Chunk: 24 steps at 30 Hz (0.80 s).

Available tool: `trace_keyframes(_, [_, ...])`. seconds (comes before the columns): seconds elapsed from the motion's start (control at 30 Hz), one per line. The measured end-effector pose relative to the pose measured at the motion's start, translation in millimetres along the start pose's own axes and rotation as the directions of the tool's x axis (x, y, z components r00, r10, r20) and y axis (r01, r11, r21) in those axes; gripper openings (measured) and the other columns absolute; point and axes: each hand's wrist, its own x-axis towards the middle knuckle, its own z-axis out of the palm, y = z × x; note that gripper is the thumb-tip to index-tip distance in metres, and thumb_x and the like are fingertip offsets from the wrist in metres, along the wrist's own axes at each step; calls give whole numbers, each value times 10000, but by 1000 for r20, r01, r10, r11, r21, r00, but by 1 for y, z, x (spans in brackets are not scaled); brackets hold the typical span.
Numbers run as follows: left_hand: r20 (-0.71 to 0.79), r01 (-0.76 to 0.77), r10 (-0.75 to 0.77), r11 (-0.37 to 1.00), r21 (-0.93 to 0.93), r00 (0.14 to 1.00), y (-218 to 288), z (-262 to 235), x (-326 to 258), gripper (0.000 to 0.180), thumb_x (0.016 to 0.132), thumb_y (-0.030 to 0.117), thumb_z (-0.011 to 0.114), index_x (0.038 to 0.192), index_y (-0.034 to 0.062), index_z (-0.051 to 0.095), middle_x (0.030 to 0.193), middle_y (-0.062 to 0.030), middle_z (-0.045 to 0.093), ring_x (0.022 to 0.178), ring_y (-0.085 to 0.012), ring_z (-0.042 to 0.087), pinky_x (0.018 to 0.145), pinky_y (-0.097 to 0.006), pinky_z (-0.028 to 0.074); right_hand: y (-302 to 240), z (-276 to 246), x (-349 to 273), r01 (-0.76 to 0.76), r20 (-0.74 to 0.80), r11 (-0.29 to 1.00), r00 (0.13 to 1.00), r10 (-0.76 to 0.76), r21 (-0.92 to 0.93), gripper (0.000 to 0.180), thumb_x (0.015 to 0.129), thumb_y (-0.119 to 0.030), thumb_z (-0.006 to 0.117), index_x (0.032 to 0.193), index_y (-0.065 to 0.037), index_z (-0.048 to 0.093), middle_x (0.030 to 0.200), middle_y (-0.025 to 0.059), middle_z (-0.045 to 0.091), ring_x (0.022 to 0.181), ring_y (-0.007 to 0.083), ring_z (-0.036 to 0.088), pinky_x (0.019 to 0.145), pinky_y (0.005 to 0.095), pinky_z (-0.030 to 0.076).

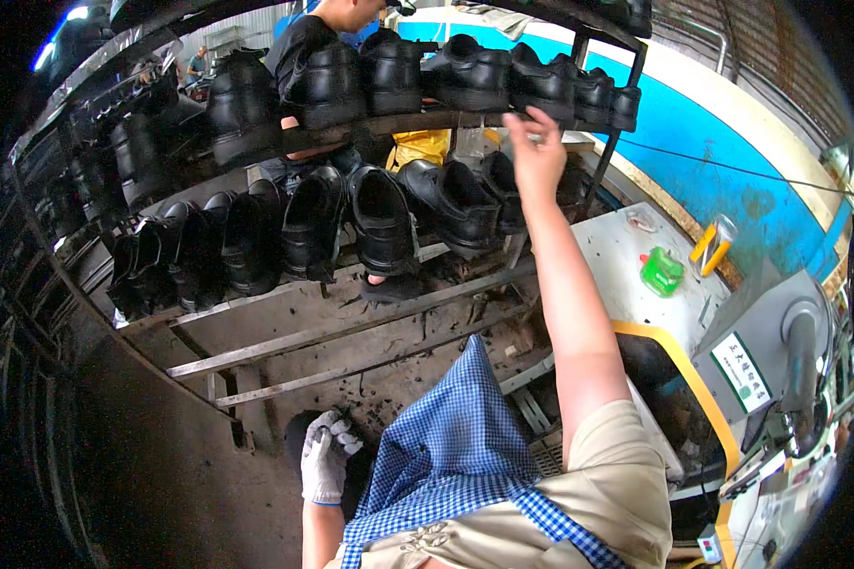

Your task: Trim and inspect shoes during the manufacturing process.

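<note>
right hand (538, 163) near black shoe (544, 87), toe pointing away

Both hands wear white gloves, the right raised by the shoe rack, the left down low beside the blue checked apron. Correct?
Not quite: the head view shows only the left hand in a white glove; the right hand is bare. It is raised by the shoe rack, and the left is low beside the blue checked apron.

Far black low-cut shoes (332, 90): smooth, leather-like, semi-gloss. Near blue-and-white checked apron (451, 441): matt cloth. Near-left white glove (324, 465): matt fabric.
</note>
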Motion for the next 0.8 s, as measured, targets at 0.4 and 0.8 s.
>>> trace_keyframes(0.4, [-86, 50, -40, 993, 111, 996, -7, 8, -4, 402, 886, 237, 611, 1220, 57, 479, 940, -31, 536, 792, -164, 514, 706, -340, 475, -28, 42, 1, -32, 89, 981, 995, 50, -192, 957, 634, -474, 799, 1336, 11, 366, 1165, 242, 574, 1053, 370, 584, 900, 426, 462])
trace_keyframes(0.8, [-15, -142, 147, 972, 187, 989, 3, 3, -2, 350, 896, 192, 594, 1210, 65, 503, 948, -56, 589, 809, -176, 586, 756, -340, 510, -130, -127, -141, -190, 153, 466, 981, 118, 864, 763, 742, -465, 491, 1327, 20, 431, 1363, 170, 450, 1221, 334, 460, 1070, 464, 333])
